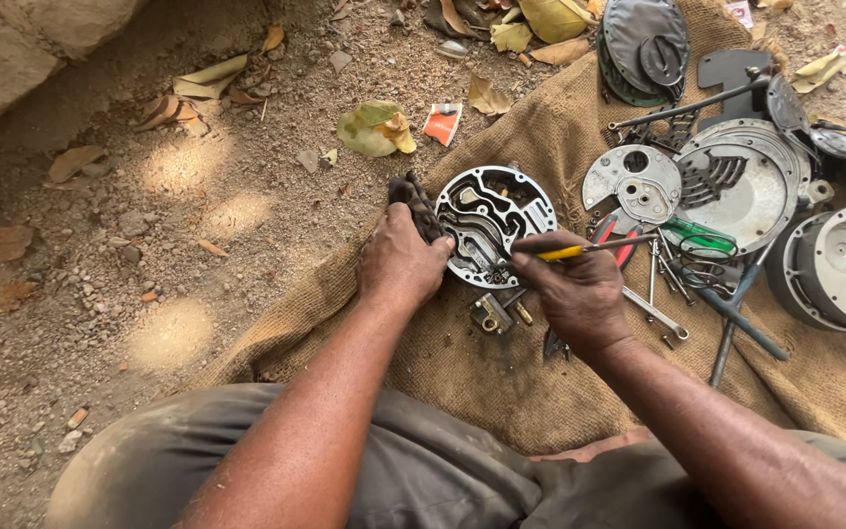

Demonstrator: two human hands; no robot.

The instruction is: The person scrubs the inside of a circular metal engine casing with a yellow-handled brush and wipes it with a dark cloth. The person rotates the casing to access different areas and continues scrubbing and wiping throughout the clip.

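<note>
While the person is sitting low over a burlap sack [501, 382] spread on the dirt ground, both forearms are reaching forward from the near edge, elbows bent and wrists dropping toward the work.

Item, left hand [401, 263]: its grip is closing over a dark rag [415, 201], knuckles up, pressing against the left rim of a round cast metal plate [490, 227] with curved slots. That plate is lying flat on the sack, between the two hands.

Item, right hand [572, 284]: its grip is pinching shut on a thin yellow-handled tool [580, 251], the tip end hidden by the fingers at the plate's near right edge.

Step in hand, by judgement: picking or scraping at the plate; steady bracing seems called for.

Farther right: loose bolts and wrenches [682, 294], a green-handled screwdriver [699, 235], round housings [839, 266].
</note>
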